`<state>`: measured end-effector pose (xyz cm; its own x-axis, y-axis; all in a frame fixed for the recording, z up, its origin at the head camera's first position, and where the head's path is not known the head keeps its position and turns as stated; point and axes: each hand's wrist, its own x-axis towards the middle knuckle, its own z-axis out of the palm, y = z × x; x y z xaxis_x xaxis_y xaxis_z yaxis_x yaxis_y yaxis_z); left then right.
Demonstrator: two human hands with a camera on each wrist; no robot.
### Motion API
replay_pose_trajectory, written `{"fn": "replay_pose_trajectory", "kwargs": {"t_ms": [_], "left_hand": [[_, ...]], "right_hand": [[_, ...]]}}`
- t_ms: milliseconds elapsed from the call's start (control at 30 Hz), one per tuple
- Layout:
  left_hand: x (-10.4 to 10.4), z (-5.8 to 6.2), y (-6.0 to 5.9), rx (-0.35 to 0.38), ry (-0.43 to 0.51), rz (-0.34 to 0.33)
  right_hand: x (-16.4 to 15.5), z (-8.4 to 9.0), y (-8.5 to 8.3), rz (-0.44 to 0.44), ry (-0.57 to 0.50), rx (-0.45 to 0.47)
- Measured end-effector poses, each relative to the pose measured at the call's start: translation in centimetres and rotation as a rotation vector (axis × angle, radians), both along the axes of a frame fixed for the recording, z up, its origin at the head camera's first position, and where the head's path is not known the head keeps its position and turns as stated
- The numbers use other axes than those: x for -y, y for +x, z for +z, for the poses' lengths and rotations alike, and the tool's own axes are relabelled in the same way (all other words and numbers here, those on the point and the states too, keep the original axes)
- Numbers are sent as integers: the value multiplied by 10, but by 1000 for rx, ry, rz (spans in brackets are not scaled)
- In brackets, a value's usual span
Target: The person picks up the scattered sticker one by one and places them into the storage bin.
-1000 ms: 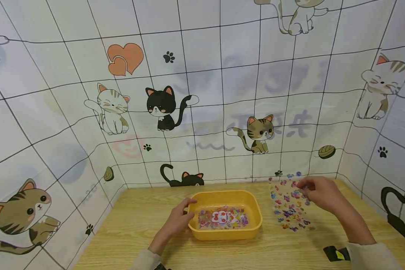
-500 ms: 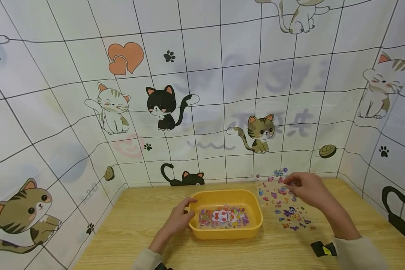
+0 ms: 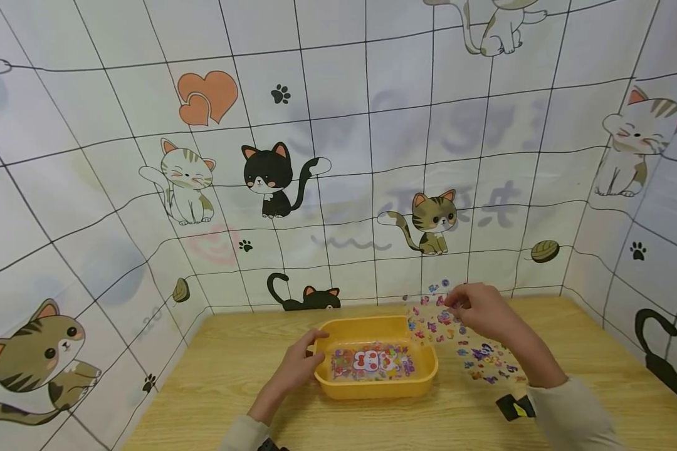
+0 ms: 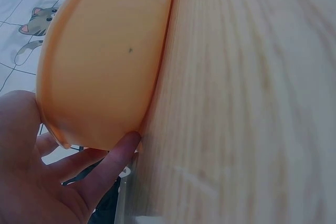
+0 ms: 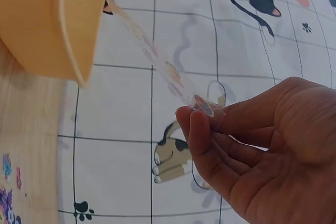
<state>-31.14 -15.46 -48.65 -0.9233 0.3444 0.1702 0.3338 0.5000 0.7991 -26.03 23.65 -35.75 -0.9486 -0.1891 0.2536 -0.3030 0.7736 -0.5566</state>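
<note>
We've got the clear sticker sheet pinched at its far edge in the right hand, thumb and fingertips pressed together on it, the sheet lifted and angled with its leading corner over the right rim of the yellow tray. Another sticker sheet lies flat inside the tray; a third lies on the wooden table just right of it. Left hand steadies the tray's left end, thumb hooked over the rim, fingers under the side wall. To land it well we'd keep the pinch light and lay the sheet flat. Whether it touches the rim, we can't quite tell.
</note>
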Motion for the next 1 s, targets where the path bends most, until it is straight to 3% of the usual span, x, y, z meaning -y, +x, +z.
{"fn": "replay_pose_trajectory", "kwargs": {"t_ms": [467,767,1000], "left_hand": [[0,0,0,-8,-2,2],[1,0,0,-2,3,3],[1,-1,0,-10,0,1]], "right_hand": [[57,-18,-15,128,90,14],[83,-16,-31,220,83,98],[94,-25,-44,313,30,180]]}}
